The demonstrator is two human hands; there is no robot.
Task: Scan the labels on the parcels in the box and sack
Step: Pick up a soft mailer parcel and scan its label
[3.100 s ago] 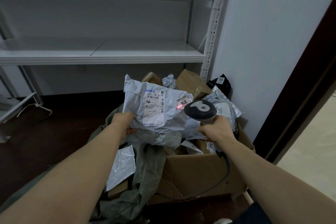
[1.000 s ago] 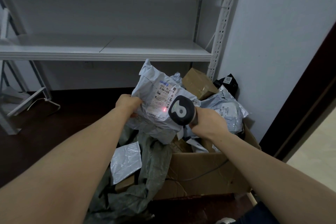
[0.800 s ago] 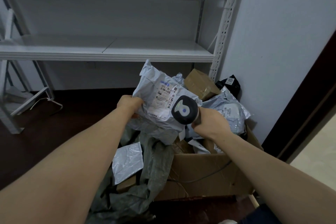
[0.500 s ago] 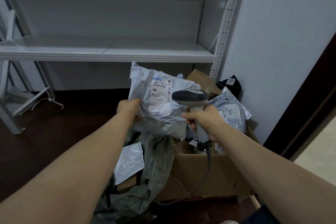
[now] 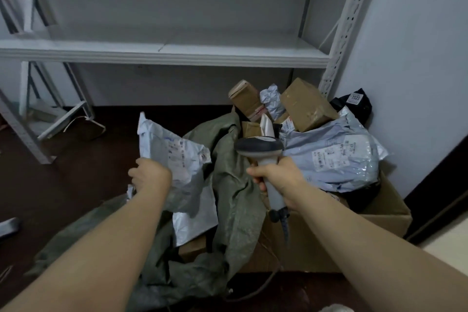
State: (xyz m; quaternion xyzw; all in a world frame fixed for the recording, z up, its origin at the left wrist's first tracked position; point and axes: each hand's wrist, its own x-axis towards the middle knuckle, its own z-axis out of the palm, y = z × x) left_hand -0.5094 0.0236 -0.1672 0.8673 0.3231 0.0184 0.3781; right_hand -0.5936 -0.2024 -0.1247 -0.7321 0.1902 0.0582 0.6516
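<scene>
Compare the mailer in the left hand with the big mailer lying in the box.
The held mailer is gripped by the left hand, upright over the sack; the box mailer lies untouched in the cardboard box. The held mailer looks flatter; the box mailer bulges. Both are pale grey plastic with white labels.

White metal shelving (image 5: 177,54) against grey wall (image 5: 415,33); dark brown floor (image 5: 63,172); dim light.

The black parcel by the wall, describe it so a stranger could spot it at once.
Follow the white shelf upright down to the cardboard box heaped with parcels. The black parcel sits at the heap's far right corner, against the wall. Unlike the grey bags and brown cartons beside it, it is black and bears a small white sticker.
</scene>
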